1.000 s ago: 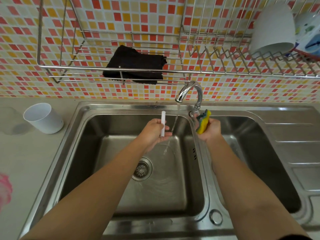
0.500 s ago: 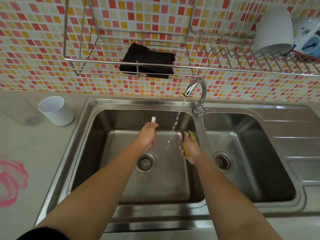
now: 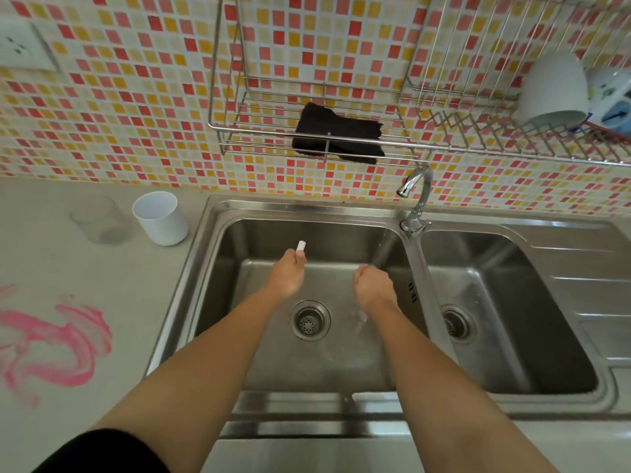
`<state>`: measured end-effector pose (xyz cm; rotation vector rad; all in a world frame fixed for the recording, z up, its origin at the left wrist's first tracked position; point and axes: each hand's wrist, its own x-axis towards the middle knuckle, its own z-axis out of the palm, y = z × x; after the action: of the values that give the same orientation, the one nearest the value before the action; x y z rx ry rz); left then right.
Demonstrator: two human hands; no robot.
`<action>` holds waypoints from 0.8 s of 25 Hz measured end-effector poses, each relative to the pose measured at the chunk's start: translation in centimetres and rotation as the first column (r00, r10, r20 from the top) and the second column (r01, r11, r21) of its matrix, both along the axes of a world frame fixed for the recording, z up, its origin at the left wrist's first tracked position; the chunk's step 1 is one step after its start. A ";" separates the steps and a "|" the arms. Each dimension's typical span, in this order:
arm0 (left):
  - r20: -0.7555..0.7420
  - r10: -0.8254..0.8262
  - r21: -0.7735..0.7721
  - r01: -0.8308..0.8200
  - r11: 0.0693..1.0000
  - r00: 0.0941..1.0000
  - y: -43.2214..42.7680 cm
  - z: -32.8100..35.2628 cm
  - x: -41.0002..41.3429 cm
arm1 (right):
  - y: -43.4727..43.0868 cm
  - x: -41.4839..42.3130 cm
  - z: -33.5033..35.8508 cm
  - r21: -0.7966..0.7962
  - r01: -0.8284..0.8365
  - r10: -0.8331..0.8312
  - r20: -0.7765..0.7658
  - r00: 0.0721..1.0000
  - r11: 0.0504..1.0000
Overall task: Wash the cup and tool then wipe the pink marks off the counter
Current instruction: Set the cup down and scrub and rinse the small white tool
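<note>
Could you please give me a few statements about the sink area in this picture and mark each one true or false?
1. The left hand holds a small white tool over the left basin. True.
2. The white cup stands in the right basin. False: it stands on the counter, left of the sink.
3. The pink marks are on the counter. True.
4. The black cloth lies beside the drain. False: it lies on the wire rack on the wall.
5. The right hand is closed into a fist over the left basin. True; what it holds cannot be seen.
</note>
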<state>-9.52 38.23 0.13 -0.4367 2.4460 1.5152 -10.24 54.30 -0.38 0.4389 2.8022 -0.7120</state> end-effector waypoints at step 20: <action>-0.160 0.179 0.341 -0.116 0.933 0.971 -13.3 7.5 0.6 | -16.3 -8.3 24.6 -0.111 -0.337 0.273 -0.384 0.882 0.935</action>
<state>-8.91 24.92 7.67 -0.4360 2.2665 2.0730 -18.49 38.02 24.23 -0.1920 2.9984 -1.0427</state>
